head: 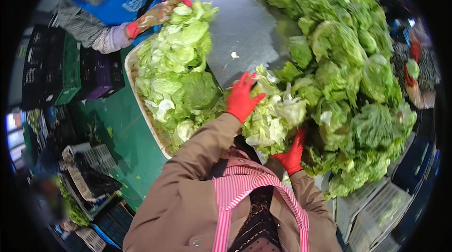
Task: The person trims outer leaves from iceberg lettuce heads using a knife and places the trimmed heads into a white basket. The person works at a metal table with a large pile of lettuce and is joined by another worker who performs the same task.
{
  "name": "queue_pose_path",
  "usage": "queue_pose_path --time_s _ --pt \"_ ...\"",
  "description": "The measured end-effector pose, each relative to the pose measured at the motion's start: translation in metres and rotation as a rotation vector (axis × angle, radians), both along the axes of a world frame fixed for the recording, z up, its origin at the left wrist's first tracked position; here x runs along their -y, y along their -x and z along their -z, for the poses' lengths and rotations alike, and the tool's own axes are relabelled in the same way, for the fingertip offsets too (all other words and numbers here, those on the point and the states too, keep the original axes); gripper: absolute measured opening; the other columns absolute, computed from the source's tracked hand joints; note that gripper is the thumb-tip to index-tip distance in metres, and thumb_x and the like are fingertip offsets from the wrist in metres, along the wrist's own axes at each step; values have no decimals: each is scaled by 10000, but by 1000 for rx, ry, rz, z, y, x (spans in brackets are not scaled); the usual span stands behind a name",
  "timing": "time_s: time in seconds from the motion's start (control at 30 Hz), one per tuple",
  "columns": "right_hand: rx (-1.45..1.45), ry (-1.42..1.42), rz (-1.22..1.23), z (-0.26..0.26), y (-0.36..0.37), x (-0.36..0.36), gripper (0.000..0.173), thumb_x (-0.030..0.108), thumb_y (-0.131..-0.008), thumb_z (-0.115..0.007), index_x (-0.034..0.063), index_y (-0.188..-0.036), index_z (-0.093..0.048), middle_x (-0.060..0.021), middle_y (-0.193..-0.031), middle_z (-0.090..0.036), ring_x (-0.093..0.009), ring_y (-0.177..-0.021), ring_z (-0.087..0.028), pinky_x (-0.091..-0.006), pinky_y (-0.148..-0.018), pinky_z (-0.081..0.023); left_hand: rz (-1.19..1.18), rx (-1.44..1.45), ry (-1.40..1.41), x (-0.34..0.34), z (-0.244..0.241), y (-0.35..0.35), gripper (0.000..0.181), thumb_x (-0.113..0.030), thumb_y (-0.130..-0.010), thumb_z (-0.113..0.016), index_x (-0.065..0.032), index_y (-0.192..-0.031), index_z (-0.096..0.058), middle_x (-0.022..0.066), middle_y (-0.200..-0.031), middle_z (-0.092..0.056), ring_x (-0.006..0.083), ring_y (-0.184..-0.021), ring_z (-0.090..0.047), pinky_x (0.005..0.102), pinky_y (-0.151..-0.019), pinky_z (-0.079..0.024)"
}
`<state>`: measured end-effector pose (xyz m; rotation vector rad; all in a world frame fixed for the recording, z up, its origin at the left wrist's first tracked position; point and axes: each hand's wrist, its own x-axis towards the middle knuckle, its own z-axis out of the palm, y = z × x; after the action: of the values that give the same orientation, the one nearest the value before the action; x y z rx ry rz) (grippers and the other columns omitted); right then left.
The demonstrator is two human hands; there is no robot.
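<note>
My left hand (243, 98), in a red glove, lies with spread fingers against the left side of a heap of loose lettuce leaves (273, 121). My right hand (292, 153), also gloved in red, is at the heap's near right side; some of its fingers are hidden by leaves, so its grip cannot be told. To the left, a pale bin (150, 124) is piled high with lettuce leaves (183, 57). On the right rises a large mound of lettuce heads and leaves (339, 75). All this is at a metal table (243, 22).
At upper left a co-worker's gloved hands (159, 13) are at the bin's far end. Across the mound, another person's red-gloved hand (415, 56) has a lettuce head (412, 69). Stacked crates (53, 68) stand left on a green floor (130, 124); pale crates (381, 209) stand lower right.
</note>
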<state>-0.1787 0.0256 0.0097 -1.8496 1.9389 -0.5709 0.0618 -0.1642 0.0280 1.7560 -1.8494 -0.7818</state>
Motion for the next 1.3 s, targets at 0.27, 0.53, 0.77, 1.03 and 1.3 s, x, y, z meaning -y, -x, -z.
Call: queue_pose_path --time_s 0.27,0.53,0.77,1.03,1.3 --pt "1109 -172 -21 213 -131 57 464 81 -1013 -433 30 -1473 -400 -170 -1333 -544 -298 -1160 -552 -385 -983 -468 -220 -915 -120 -49 71 -71 342 41 -943 -573 -56 -1267 -628 93 -1255 -651 204 -1168 -613 338 -1000 -482" --pt "-126 -132 -764 29 -283 161 1004 149 -697 -757 218 -1570 -269 -199 -1430 -489 -468 -1419 -337 -587 -1119 -317 -941 -194 -17 -152 80 -240 278 -148 -886 -730 1 -1094 -620 90 -959 -679 214 -880 -649 323 -791 -516" --pt "-414 -315 -655 153 -336 145 658 146 -930 -471 170 -1565 -303 -172 -1402 -519 -461 -1391 -367 -709 -1012 -331 -863 -165 -483 -142 148 -228 334 -253 -748 -817 -63 -948 -630 101 -813 -683 266 -744 -657 381 -715 -521" --pt "175 -230 -246 272 -383 121 429 262 -953 -598 135 -1361 -561 -150 -1145 -667 -331 -1089 -627 -450 -922 -494 -679 225 -377 -129 240 -246 250 -216 -845 -646 -83 -1056 -666 200 -1062 -699 416 -1013 -649 498 -842 -519" --pt "17 -271 -7 119 -323 132 508 400 -940 -528 19 -1274 -560 -239 -1351 -536 -433 -1063 -570 -521 -853 -488 -548 -409 -211 -129 117 -313 302 -96 -857 -709 -77 -1140 -602 31 -1038 -622 174 -885 -586 353 -779 -506"
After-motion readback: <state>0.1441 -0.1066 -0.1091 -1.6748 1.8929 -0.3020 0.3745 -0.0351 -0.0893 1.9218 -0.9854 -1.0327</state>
